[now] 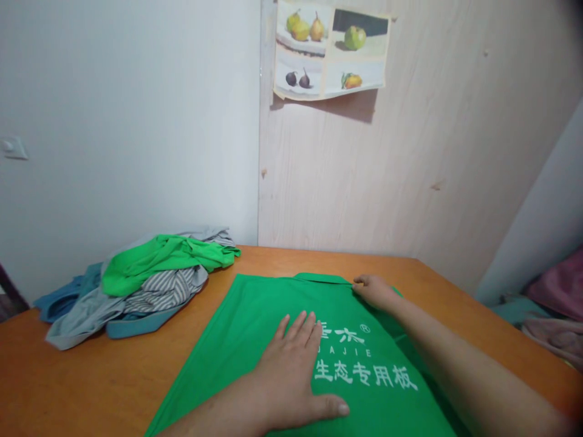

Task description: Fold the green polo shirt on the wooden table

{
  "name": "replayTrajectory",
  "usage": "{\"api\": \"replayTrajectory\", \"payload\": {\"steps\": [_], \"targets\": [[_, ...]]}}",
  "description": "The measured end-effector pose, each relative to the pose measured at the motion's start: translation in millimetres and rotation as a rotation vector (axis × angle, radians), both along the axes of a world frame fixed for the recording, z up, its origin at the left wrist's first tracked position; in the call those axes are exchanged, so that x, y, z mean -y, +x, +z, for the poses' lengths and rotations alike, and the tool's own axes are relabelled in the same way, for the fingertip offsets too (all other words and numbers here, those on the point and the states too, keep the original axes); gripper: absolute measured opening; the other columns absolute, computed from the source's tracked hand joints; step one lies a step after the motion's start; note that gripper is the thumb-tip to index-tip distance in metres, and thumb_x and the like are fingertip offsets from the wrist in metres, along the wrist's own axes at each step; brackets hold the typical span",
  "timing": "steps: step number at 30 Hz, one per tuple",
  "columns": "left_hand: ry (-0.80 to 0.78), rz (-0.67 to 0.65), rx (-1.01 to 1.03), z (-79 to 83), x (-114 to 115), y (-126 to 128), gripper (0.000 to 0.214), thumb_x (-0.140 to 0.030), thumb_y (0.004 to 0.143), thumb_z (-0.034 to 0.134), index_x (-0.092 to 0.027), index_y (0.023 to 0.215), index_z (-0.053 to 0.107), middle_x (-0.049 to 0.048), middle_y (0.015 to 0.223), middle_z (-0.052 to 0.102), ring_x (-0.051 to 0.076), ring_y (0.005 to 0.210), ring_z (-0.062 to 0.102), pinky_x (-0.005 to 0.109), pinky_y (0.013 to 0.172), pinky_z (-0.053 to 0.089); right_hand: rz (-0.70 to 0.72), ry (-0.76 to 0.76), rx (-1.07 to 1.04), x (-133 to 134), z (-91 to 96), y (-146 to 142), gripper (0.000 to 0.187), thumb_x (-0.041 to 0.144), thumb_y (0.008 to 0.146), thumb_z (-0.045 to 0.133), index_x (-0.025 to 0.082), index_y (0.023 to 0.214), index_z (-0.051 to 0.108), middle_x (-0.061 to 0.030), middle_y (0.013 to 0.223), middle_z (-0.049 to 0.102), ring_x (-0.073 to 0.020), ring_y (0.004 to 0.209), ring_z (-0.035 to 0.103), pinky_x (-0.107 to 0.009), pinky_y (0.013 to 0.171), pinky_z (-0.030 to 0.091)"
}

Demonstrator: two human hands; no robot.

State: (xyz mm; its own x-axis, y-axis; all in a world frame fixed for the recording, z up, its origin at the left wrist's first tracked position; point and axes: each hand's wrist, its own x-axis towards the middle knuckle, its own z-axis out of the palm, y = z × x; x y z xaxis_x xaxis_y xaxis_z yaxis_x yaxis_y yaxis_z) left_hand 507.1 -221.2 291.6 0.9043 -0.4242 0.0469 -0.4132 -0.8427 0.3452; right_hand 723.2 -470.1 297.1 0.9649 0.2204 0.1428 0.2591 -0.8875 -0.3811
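Note:
A dark green shirt (264, 328) lies spread on the table, its white printed lettering facing up and what looks like its collar (321, 278) at the far edge. My left hand (291, 370) rests flat on the cloth, fingers stretched and thumb out to the side, covering part of the lettering. At the far right corner, beside the collar's end, my right hand (376, 292) has its fingers closed on the shirt's edge. Some fabric under my right forearm is folded and partly hidden.
The orange-brown table (91, 388) runs back to the wall. At the left lies a heap of clothes (150, 285) in bright green, stripes, grey and blue. Beyond the table's right edge are pink and teal cloths (558, 285). A fruit poster (332, 51) hangs above.

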Motion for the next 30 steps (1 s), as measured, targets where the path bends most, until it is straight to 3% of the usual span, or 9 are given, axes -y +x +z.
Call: {"api": "replayTrajectory", "payload": {"steps": [5,11,17,21,26,30], "targets": [[0.007,-0.009,-0.035,-9.1,-0.4,2.6,0.114,-0.090,0.069,0.043,-0.027,0.157,0.009,0.0061,0.162,0.001,0.035,0.148,-0.002,0.057,0.119,0.000,-0.008,-0.054,-0.032,-6.9,-7.3,9.1,0.019,0.019,0.081,0.054,0.013,0.084,0.072,-0.0096,0.080,0.071,-0.0178,0.075,0.061,-0.026,0.064,0.037],[0.009,-0.013,-0.058,-9.8,0.3,2.8,0.116,-0.092,0.067,0.042,-0.028,0.157,0.007,0.0056,0.161,-0.005,0.034,0.148,-0.006,0.059,0.118,-0.007,-0.097,-0.093,0.043,-9.4,-9.6,13.9,0.021,0.021,0.084,0.050,0.014,0.088,0.069,-0.0125,0.091,0.071,-0.0205,0.083,0.061,-0.028,0.065,0.034],[0.052,-0.051,-0.028,-5.8,-2.7,0.5,0.106,-0.086,0.076,0.040,-0.027,0.157,0.006,0.0071,0.161,-0.005,0.034,0.148,-0.006,0.061,0.117,-0.004,-0.111,-0.094,0.071,-14.6,-15.7,9.9,0.025,0.025,0.088,0.046,0.017,0.093,0.069,-0.0126,0.094,0.072,-0.0234,0.088,0.063,-0.029,0.067,0.038],[0.080,-0.049,-0.021,-5.0,-3.4,0.8,0.102,-0.084,0.078,0.040,-0.028,0.157,0.006,0.0066,0.162,-0.006,0.036,0.147,-0.006,0.063,0.116,-0.003,-0.112,-0.058,0.082,-6.7,-8.3,5.4,0.029,0.028,0.089,0.044,0.016,0.101,0.068,-0.0123,0.098,0.073,-0.0239,0.091,0.064,-0.029,0.071,0.042],[0.074,-0.064,-0.018,0.0,-1.7,1.3,0.103,-0.088,0.076,0.038,-0.033,0.156,0.004,0.0042,0.162,-0.006,0.038,0.147,-0.005,0.067,0.114,-0.001,-0.057,-0.037,0.099,-1.4,1.2,-27.5,0.039,0.033,0.093,0.037,0.017,0.109,0.068,-0.0121,0.106,0.073,-0.0248,0.098,0.065,-0.032,0.081,0.046],[0.076,-0.092,-0.041,6.6,0.1,0.8,0.099,-0.088,0.076,0.034,-0.033,0.156,0.012,0.0047,0.162,0.000,0.039,0.147,-0.003,0.070,0.113,-0.001,0.062,-0.053,0.104,-6.8,-9.2,-71.0,0.052,0.047,0.095,0.036,0.018,0.131,0.059,-0.0108,0.136,0.060,-0.0246,0.124,0.054,-0.034,0.102,0.039]]}}
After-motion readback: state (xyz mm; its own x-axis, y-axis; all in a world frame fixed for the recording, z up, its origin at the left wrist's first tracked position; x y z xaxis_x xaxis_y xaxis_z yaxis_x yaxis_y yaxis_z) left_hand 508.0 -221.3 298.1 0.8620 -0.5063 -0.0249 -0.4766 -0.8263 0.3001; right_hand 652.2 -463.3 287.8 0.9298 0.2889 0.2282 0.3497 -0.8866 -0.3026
